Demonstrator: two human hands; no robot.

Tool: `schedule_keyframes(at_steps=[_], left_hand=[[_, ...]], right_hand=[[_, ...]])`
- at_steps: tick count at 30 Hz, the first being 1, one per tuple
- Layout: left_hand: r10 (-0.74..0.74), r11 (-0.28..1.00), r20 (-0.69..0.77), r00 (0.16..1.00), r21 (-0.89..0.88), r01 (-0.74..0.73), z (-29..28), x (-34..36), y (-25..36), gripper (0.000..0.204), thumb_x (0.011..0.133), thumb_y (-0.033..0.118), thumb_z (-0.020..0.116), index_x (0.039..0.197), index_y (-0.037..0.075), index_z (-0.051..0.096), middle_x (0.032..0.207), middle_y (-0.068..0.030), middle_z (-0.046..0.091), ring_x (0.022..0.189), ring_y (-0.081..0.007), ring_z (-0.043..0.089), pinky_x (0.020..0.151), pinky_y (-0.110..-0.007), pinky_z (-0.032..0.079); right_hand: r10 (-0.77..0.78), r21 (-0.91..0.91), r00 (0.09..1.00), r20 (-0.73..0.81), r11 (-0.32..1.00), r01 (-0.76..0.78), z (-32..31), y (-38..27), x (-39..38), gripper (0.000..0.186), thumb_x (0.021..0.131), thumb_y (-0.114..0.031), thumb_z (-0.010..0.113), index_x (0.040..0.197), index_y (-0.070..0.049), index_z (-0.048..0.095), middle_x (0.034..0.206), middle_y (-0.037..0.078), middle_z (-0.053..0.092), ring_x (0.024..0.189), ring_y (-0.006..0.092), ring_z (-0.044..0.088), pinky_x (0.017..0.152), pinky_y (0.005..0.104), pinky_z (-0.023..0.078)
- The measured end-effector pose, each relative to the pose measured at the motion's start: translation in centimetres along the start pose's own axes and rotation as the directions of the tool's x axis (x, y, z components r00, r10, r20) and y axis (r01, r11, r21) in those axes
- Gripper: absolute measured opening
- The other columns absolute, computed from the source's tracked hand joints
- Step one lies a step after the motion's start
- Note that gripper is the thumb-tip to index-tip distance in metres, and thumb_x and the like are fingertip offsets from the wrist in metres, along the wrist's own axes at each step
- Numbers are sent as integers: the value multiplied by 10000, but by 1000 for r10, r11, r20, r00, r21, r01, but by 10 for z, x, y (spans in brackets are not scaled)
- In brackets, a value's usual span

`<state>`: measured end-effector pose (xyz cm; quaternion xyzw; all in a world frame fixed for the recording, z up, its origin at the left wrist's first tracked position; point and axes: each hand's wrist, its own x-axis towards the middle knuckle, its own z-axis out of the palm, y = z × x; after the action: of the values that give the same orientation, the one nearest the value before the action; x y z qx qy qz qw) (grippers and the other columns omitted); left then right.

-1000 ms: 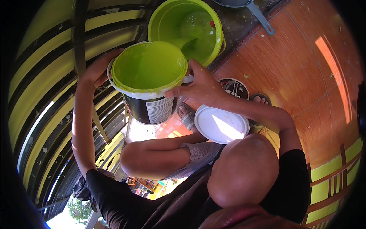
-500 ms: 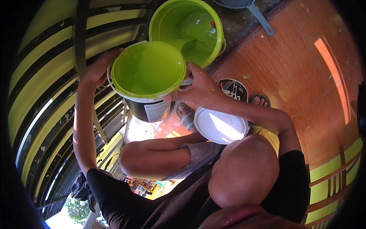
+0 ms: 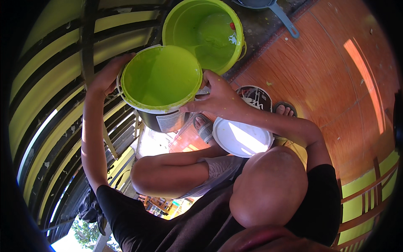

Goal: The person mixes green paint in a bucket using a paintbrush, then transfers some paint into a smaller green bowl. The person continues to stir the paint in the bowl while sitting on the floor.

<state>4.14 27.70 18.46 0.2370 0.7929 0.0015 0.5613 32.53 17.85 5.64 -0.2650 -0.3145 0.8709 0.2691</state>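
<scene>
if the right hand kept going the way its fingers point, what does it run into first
The right hand points its fingers up-left, already touching the rim of the paint can full of lime-green paint. Going straight on, it would likely meet that can's rim first, not the green bucket beyond.

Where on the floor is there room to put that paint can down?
The widest bare patch is the orange floor right of the green bucket and the round dark lid. It is crowded near the feet, where the white lid and dark lid lie close together. Both hands, left hand and right hand, hold the paint can.
</scene>
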Motion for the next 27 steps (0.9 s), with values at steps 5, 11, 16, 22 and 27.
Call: schedule_keyframes(at_steps=[5,11,16,22,27], left_hand=[[21,1000,3,1000,-1,-21,3,0,4,364,1006,324,558,1162,5,635,1019,-94,708,826,-125,704,722,-252,595],[57,997,-30,998,50,-55,-2,0,-3,391,1003,364,550,1160,19,646,1018,-82,701,852,-120,682,757,-269,570],[171,981,-44,984,104,-166,-6,-2,-19,412,1003,373,546,1170,10,647,1022,-79,692,886,-112,654,792,-273,541],[223,966,10,975,132,-223,-11,0,-30,424,1007,370,540,1181,-4,640,1042,-78,679,911,-117,618,846,-277,506],[214,976,-64,975,61,-211,-13,-1,-47,388,1018,343,527,1143,-7,639,1004,-62,661,911,-122,587,879,-275,463]], right_hand=[[-1,40,1000,-18,999,2,4,0,-5,587,759,-56,839,1192,33,452,1301,141,449,1251,244,501,1044,422,515],[-56,7,998,6,998,56,7,-4,-13,380,790,18,771,1029,24,476,1423,139,369,1332,265,448,1063,396,507],[-116,-73,993,37,990,119,11,-6,-17,316,791,28,752,973,15,493,1478,146,310,1386,277,392,1065,366,509],[-104,-78,993,62,991,109,14,-6,-18,296,802,33,728,977,15,491,1516,161,266,1419,291,344,1072,377,499],[-124,-80,987,99,988,132,19,2,-21,268,821,33,707,984,17,495,1540,173,215,1419,303,338,1091,400,469]])
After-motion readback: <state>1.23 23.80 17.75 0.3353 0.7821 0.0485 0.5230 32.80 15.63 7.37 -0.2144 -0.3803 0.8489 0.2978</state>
